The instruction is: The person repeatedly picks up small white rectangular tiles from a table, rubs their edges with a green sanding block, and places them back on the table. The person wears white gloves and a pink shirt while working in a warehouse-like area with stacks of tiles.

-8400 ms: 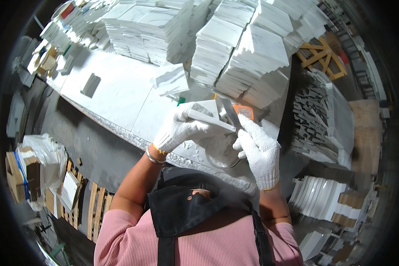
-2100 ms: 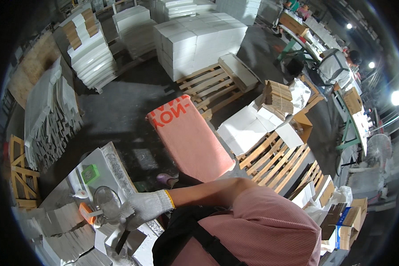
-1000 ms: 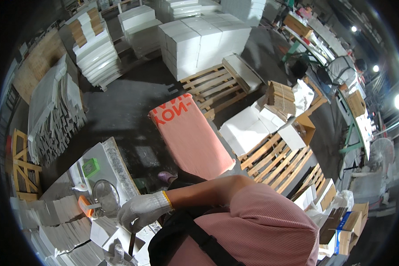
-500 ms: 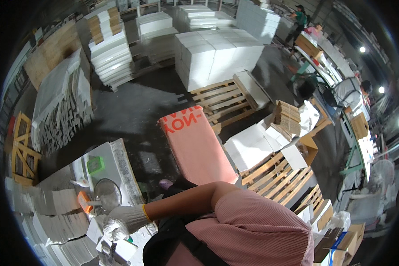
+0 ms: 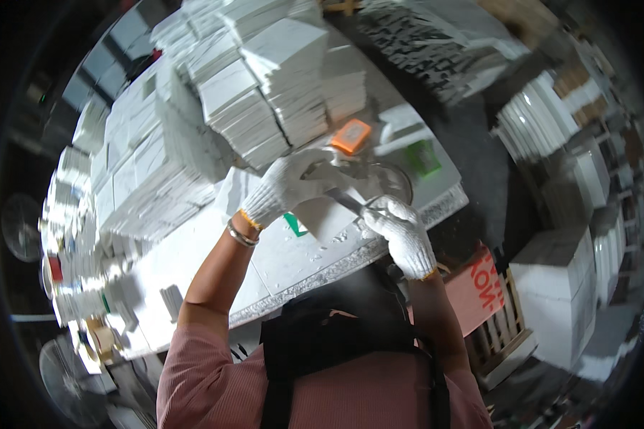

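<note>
Both hands work at the centre of the frame, over the table (image 5: 279,263). The left hand (image 5: 288,184), gloved, is judged to be grasping a white tile (image 5: 322,218), which shows just below and right of its palm. The right hand (image 5: 399,230), also gloved, is closed around the near end of a flat grey blade (image 5: 345,200), whose far end points up-left toward the tile and the left hand. A round dish (image 5: 408,183) stands just beyond the right hand, with an orange block (image 5: 351,136) and a green block (image 5: 422,157) near it. Risks, by judgement: a slip of the blade could reach the left fingers, since it points that way; uneven pressure could chip or crack the tile edge; a loose hold on a dusty face could let the tile drop; an outward swing could knock the dish. Tile stacks (image 5: 286,64) at upper centre have ragged sides and could shed pieces if bumped. Not verifiable: motion blur softens the left fingers and the tile's outline; whether the tile is raised or rests on the table cannot be told, nor whether blade and tile touch. The blade's grip end is covered by the glove, and the dish is partly hidden.
</note>
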The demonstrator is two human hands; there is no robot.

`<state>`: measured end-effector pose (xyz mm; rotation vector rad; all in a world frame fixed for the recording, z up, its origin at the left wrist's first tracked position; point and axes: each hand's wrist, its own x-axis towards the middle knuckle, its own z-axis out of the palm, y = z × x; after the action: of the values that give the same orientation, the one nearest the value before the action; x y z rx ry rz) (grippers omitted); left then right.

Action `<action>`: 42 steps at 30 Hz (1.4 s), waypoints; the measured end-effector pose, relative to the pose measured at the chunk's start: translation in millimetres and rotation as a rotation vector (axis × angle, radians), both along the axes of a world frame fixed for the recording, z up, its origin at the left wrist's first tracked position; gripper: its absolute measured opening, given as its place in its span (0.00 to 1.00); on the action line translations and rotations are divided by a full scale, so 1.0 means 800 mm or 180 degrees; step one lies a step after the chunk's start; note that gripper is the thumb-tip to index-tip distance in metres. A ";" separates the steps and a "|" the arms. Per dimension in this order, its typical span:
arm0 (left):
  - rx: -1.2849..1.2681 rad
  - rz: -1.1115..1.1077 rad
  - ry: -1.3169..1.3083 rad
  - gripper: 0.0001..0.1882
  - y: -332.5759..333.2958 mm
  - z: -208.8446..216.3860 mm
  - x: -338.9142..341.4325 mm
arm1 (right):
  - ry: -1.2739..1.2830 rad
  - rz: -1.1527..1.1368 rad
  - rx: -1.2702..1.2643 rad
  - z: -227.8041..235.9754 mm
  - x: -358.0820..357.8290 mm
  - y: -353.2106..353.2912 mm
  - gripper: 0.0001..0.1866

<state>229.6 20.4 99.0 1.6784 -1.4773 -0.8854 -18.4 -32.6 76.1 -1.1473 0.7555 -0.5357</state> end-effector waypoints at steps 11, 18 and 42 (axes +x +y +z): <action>-0.0149 0.1038 -0.1285 0.42 0.045 -0.002 -0.009 | 0.0437 0.0528 -0.0001 -0.009 -0.017 -0.096 0.06; -0.0141 0.1197 -0.1714 0.64 0.105 -0.052 -0.061 | 0.0715 0.1276 -0.1144 0.024 0.029 -0.122 0.09; -0.0337 0.1483 -0.1548 0.58 0.100 -0.066 -0.076 | -0.0169 0.2059 -0.3157 -0.015 0.021 -0.096 0.14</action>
<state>168.9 100.4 46.4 2.1284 -1.3043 -0.1487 -1.8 -109.5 64.1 -2.1703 -0.0158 -0.3729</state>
